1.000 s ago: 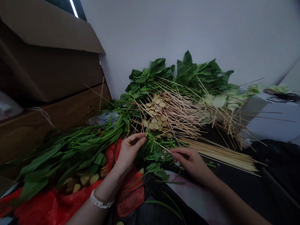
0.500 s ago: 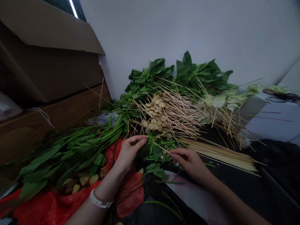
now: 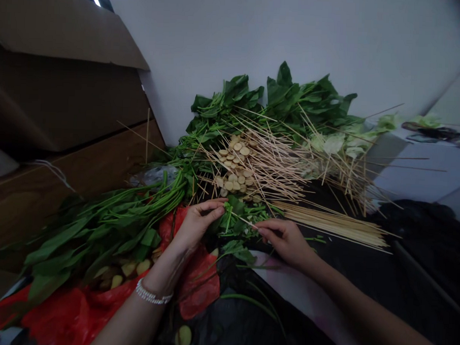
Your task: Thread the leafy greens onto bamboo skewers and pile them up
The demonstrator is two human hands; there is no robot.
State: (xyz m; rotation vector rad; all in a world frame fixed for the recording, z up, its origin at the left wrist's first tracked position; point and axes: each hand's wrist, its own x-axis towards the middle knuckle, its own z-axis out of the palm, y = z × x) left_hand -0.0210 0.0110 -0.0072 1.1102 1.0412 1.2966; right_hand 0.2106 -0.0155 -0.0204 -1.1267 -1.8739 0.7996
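Observation:
My left hand (image 3: 197, 223) pinches a small bunch of green leaves (image 3: 228, 213) at the fingertips; a beaded bracelet sits on that wrist. My right hand (image 3: 284, 238) is closed on a thin bamboo skewer (image 3: 243, 221) whose tip points into those leaves. Just beyond both hands lies a heap of skewers threaded with pale round slices (image 3: 235, 170). A neat bundle of bare skewers (image 3: 334, 225) lies to the right of my right hand.
Long-stemmed leafy greens (image 3: 109, 220) spread left over a red plastic bag (image 3: 194, 288). More greens (image 3: 279, 101) pile against the white wall. A large cardboard box (image 3: 65, 99) stands at left. Black sheeting (image 3: 362, 280) covers the surface at right.
The view has tilted a little, shifting everything up and left. Both hands have drawn closer together, and the skewer tip now meets the leaves in my left fingers.

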